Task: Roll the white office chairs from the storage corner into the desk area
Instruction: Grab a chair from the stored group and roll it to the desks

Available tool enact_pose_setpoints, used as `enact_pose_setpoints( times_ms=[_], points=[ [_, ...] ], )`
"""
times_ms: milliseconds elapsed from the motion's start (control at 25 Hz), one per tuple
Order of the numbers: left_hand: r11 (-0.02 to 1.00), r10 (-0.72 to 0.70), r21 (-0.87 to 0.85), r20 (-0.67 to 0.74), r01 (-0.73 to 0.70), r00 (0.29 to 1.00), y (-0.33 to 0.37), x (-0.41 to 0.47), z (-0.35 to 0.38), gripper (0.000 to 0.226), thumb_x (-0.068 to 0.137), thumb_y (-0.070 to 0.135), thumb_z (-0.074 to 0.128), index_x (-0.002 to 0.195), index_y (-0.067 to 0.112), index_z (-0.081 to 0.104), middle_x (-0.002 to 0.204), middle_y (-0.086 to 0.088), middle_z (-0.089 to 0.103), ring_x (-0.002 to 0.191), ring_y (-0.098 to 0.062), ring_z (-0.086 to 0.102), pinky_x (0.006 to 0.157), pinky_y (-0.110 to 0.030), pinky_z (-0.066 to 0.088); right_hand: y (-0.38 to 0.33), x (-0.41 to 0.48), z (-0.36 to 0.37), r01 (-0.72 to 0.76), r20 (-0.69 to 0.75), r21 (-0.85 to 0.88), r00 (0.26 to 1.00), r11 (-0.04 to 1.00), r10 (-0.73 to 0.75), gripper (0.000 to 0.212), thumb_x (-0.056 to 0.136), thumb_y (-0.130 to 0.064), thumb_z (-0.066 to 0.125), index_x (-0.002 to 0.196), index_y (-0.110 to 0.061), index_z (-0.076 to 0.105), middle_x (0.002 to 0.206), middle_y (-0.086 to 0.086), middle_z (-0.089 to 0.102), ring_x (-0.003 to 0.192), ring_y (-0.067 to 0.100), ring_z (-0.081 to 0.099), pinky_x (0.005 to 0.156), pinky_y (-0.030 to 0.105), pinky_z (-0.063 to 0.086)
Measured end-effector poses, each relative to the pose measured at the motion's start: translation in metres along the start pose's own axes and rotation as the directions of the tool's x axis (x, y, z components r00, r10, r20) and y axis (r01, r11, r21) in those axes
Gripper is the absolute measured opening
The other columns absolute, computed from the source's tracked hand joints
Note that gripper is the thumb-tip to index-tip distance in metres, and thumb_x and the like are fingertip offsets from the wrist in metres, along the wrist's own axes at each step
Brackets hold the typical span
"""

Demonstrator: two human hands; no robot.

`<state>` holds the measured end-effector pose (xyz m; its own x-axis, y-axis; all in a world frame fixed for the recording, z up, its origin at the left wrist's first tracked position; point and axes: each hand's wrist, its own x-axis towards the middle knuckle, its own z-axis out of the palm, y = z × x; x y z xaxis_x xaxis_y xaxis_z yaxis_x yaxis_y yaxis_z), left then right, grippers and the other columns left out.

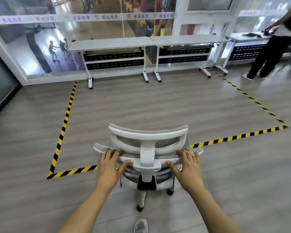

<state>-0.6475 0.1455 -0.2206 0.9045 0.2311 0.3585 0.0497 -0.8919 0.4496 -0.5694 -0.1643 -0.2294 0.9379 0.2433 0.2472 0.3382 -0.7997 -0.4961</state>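
While both hands [107, 163] [187, 166] grip chair [148, 140], base prob. straddles tape [233, 137].

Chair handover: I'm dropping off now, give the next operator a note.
Hands: left hand grips the chair back's top edge left of the spine; right hand grips it on the right.
Chair stands at the near line of tape, facing the desks by the glass wall.
Done: chair at the taped area's edge.
Left: roll it to a desk. A person stands far right.
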Motion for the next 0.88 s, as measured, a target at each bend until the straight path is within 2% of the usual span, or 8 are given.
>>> enact_pose_setpoints(
  times_ms=[160,320,480,560,640,760,880],
  points=[
    [0.999,0.032,-0.033,0.027,-0.031,0.999,0.032,0.124,0.078,0.046,0.091,0.062,0.051,0.116,0.026,0.064,0.121,0.003,0.059,0.125,-0.026,0.046,0.110,-0.049,0.034,0.070,0.111,-0.010,-0.073,-0.028,-0.057,0.997,0.996,0.071,0.072,0.087,-0.081,0.039,0.128,-0.024,0.058,0.138,-0.006,0.053,0.146,0.014,0.031,0.127,0.045,0.009],
    [0.993,0.099,-0.069,0.059,-0.095,0.993,0.074,0.261,0.156,0.047,0.091,0.064,0.051,0.115,0.027,0.064,0.119,0.003,0.059,0.123,-0.026,0.047,0.106,-0.051,0.038,0.144,0.232,-0.024,-0.166,-0.087,-0.106,0.984,0.980,0.157,0.076,0.085,-0.082,0.038,0.127,-0.023,0.060,0.143,0.002,0.053,0.148,0.020,0.030,0.123,0.048,0.024],
    [0.989,0.116,-0.103,0.074,-0.108,0.990,0.123,0.397,0.234,0.046,0.086,0.066,0.052,0.113,0.031,0.065,0.116,0.004,0.061,0.118,-0.023,0.047,0.103,-0.053,0.040,0.215,0.355,-0.043,-0.274,-0.057,-0.022,0.960,0.961,0.273,0.074,0.086,-0.076,0.046,0.137,-0.024,0.053,0.155,0.001,0.039,0.153,0.016,0.012,0.126,0.042,0.014],
    [0.988,0.138,-0.082,0.094,-0.130,0.986,0.149,0.469,0.282,0.047,0.088,0.068,0.050,0.114,0.032,0.064,0.117,0.004,0.061,0.120,-0.023,0.049,0.106,-0.052,0.039,0.265,0.425,-0.051,-0.267,-0.061,-0.010,0.962,0.964,0.266,0.071,0.087,-0.074,0.047,0.138,-0.025,0.051,0.154,-0.001,0.037,0.153,0.015,0.010,0.127,0.039,0.007],
    [0.988,0.146,-0.063,0.105,-0.140,0.984,0.176,0.538,0.330,0.045,0.089,0.067,0.050,0.115,0.033,0.062,0.119,0.004,0.060,0.123,-0.022,0.047,0.108,-0.052,0.037,0.319,0.495,-0.058,-0.245,-0.077,0.006,0.966,0.969,0.245,0.073,0.088,-0.078,0.041,0.138,-0.025,0.050,0.154,-0.002,0.036,0.154,0.014,0.009,0.127,0.037,0.002],
    [0.992,0.127,-0.031,0.116,-0.124,0.985,0.225,0.642,0.401,0.043,0.088,0.065,0.051,0.116,0.034,0.062,0.120,0.005,0.060,0.123,-0.022,0.047,0.108,-0.050,0.036,0.402,0.607,-0.075,-0.241,-0.063,0.022,0.968,0.970,0.242,0.079,0.085,-0.083,0.033,0.138,-0.027,0.048,0.154,-0.003,0.035,0.154,0.015,0.008,0.127,0.036,-0.001],
    [0.989,0.151,-0.013,0.138,-0.151,0.979,0.266,0.748,0.463,0.044,0.091,0.061,0.046,0.119,0.031,0.062,0.121,0.003,0.061,0.123,-0.025,0.051,0.105,-0.049,0.039,0.470,0.722,-0.097,-0.250,0.001,0.015,0.968,0.968,0.250,0.078,0.086,-0.079,0.036,0.141,-0.025,0.047,0.156,-0.001,0.034,0.154,0.017,0.007,0.127,0.039,0.002]
  ],
)
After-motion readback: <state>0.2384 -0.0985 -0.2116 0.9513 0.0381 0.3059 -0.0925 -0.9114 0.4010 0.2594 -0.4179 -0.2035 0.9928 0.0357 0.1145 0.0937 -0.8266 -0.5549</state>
